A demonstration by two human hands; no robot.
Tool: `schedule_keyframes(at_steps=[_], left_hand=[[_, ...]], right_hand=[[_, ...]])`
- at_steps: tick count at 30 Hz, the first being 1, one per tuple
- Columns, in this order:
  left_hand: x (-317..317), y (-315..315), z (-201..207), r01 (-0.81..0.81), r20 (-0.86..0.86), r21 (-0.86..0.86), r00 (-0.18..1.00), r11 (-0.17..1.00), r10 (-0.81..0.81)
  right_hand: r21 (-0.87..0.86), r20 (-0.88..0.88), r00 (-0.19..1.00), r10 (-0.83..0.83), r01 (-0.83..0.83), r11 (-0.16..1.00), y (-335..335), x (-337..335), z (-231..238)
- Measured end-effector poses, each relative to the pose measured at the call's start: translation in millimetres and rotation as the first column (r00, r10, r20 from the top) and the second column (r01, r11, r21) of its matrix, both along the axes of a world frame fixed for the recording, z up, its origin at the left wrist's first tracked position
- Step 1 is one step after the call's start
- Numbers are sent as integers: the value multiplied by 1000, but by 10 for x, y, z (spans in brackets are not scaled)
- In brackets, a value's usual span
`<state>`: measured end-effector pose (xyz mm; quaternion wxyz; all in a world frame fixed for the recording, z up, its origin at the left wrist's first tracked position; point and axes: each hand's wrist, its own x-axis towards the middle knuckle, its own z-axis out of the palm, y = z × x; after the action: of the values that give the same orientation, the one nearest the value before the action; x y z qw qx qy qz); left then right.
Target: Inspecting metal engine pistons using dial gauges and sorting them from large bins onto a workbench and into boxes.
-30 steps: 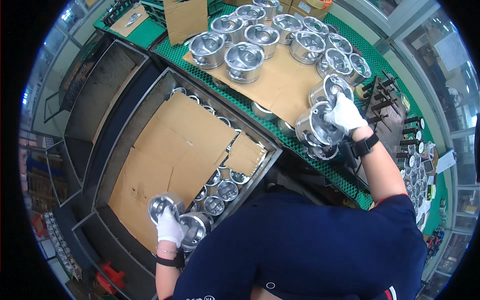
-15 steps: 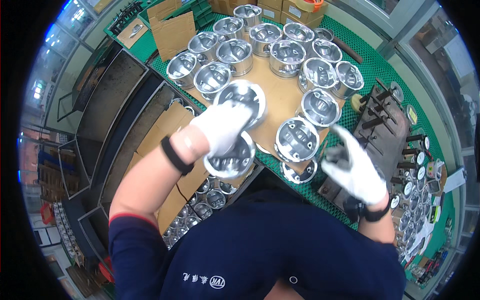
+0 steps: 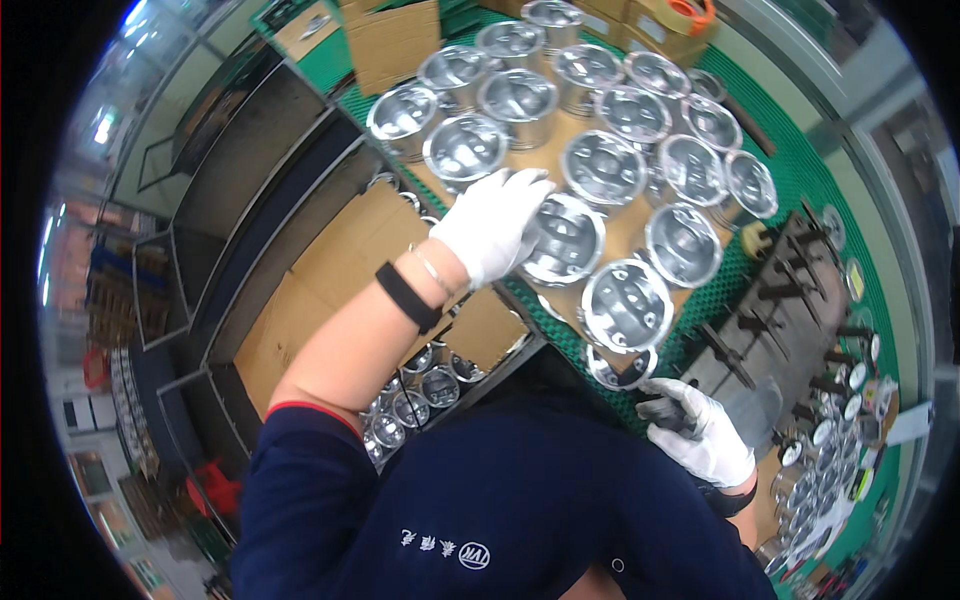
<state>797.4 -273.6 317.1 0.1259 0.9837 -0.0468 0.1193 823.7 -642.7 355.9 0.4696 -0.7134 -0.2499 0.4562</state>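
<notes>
My left hand (image 3: 493, 228), in a white glove, is open beside an upturned silver piston (image 3: 565, 240). Its fingers stretch along the piston's left rim; whether they touch it is unclear. Another piston (image 3: 603, 170) stands just behind, and one more (image 3: 627, 305) is in front. At the lower right my gloved right hand (image 3: 705, 435) is curled around something dark grey I cannot make out, near a piston (image 3: 622, 366) low at the table edge. Several more pistons (image 3: 465, 150) stand on the cardboard sheet (image 3: 625, 235) with their hollow sides up.
A dark metal fixture (image 3: 765, 340) with upright pins stands at the right, with many small pistons (image 3: 820, 470) beyond it. Below left, a bin holds cardboard (image 3: 335, 260) and more pistons (image 3: 440, 385). Brown boxes (image 3: 650, 35) and an orange tape roll (image 3: 692, 12) sit at the back.
Two pistons by my left hand have moved right, onto the cardboard among the others. My left hand has loosened beside them. My right hand has come down toward the near edge, its fingers more curled.
</notes>
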Motion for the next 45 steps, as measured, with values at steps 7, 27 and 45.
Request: schedule_keyframes(at_steps=[7,27,45], left_hand=[[-1960,388,-489,-537,-183,-145,840,831,511],[-7030,1148,-4218,-402,-957,-220,-87,-889,276],[-7177,2131,-3726,613,-669,-628,-110,-480,735]], right_hand=[[-7,48,939,341,-341,940,1079,-244,164],[-551,-297,933,-202,5,835,4044,-2103,-4817],[-290,-596,608,-524,446,847,4455,-1789,-3896]])
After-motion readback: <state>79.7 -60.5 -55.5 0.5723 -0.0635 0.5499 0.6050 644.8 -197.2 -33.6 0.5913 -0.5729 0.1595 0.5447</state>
